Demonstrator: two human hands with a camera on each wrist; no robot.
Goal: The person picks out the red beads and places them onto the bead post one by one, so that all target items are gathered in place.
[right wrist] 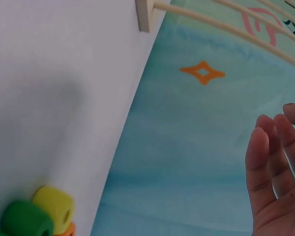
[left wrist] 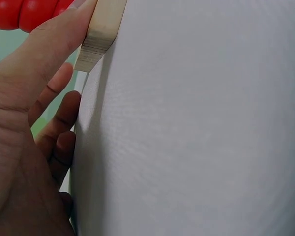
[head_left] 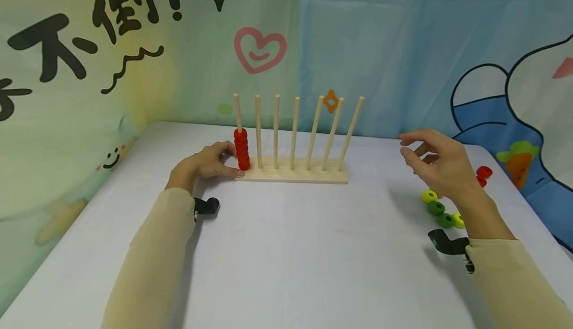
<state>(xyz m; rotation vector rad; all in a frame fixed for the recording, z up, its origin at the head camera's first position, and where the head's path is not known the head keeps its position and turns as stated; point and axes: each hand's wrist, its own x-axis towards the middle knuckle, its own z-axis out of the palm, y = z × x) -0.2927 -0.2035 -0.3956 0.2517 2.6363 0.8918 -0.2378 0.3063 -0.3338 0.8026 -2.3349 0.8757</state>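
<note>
A wooden peg rack (head_left: 295,174) with several upright pegs stands on the white table. Red beads (head_left: 241,150) are stacked on its leftmost peg, whose top part is bare. My left hand (head_left: 206,162) holds the left end of the base, with the thumb (left wrist: 54,46) on it beside the beads. Its other fingers (left wrist: 64,113) lie behind, loosely bent. To the right of the rack, my right hand (head_left: 440,162) is raised over the table with its fingers loosely bent and nothing between them. Near it lie green beads (head_left: 436,208) and yellow beads (head_left: 429,196).
Red beads (head_left: 484,171) lie farther right, partly behind the right wrist. An orange bead (right wrist: 69,230) shows at the edge of the right wrist view. A printed cloth (head_left: 358,35) hangs along the table's back edge, behind the rack.
</note>
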